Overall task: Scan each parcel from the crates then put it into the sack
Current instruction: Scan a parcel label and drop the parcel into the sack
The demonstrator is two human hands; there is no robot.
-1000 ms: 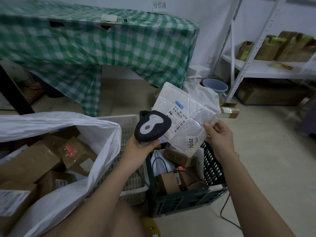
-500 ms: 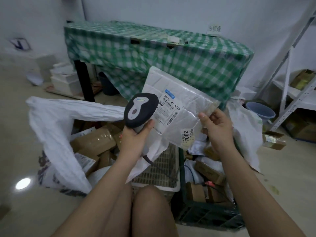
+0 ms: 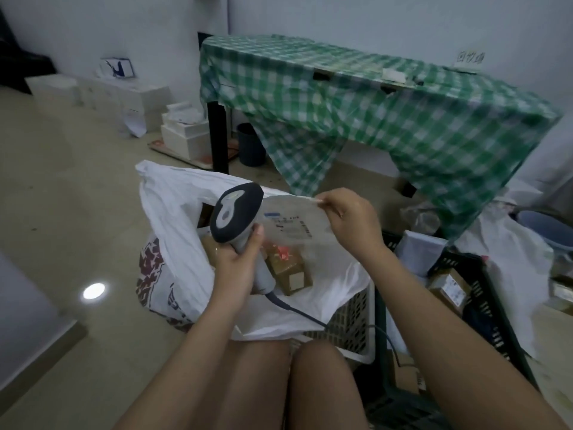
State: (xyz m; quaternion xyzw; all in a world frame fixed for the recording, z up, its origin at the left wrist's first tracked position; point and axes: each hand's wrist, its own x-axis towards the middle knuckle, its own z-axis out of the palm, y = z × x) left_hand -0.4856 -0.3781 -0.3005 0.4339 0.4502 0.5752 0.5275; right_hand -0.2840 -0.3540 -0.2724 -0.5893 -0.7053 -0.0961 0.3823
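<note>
Parcel now lower, flat over sack, pinched by R hand; L hand gripping scanner.

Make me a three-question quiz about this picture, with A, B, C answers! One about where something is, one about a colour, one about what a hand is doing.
1. Where is the white parcel?
A. over the open sack
B. on the table
C. on the floor

2. What colour is the tablecloth?
A. red and white
B. green and white
C. plain blue

3. What is the left hand doing?
A. hanging empty
B. gripping the scanner
C. holding a box

Answers: 1 A, the right hand holds the parcel above the sack's mouth. 2 B, it shows green and white checks. 3 B, its fingers wrap the scanner's handle.
</note>
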